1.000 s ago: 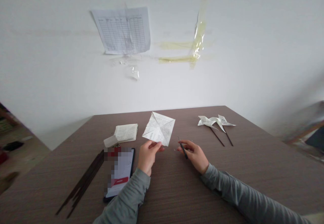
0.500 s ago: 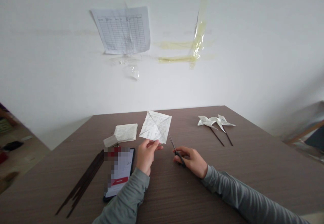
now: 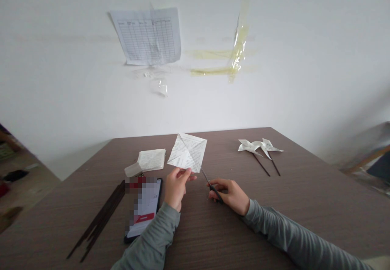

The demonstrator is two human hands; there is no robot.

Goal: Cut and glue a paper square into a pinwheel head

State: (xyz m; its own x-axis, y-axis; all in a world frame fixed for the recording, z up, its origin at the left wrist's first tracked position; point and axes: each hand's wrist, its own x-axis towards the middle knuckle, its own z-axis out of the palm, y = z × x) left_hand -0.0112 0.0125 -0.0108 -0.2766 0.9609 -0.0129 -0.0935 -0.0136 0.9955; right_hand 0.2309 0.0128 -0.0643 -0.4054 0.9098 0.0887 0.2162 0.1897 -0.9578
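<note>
Fingers (image 3: 186,175) of the left hand (image 3: 175,189) pinch the lower edge of a square of printed paper (image 3: 187,153) in a narrow grip, holding it up on one corner above the table, its diagonal creases crossing at the middle. Well left of those fingers, a bundle of thin dark sticks (image 3: 100,219) lies on the wood-grain tabletop (image 3: 195,249). Nearer the fingers sit a smartphone (image 3: 146,205) with its screen blurred out and, beyond it, a stack of printed paper (image 3: 151,160) beside a pale folded slip (image 3: 133,170). Just right of the left fingers, the tips of a pair of scissors (image 3: 205,177) point up toward the sheet's lower edge, near it but not touching; the blades look together, though they are too thin to be sure. The curled fingers of the right hand (image 3: 231,197) close around the dark handles. Well right of those fingers stand two paper pinwheels (image 3: 254,146) on dark sticks (image 3: 264,166), lying on the table. This looks like the cutting step, with the creased sheet uncut as far as can be seen; the next move seems to call for parting the blades and setting them on a corner of the sheet
</note>
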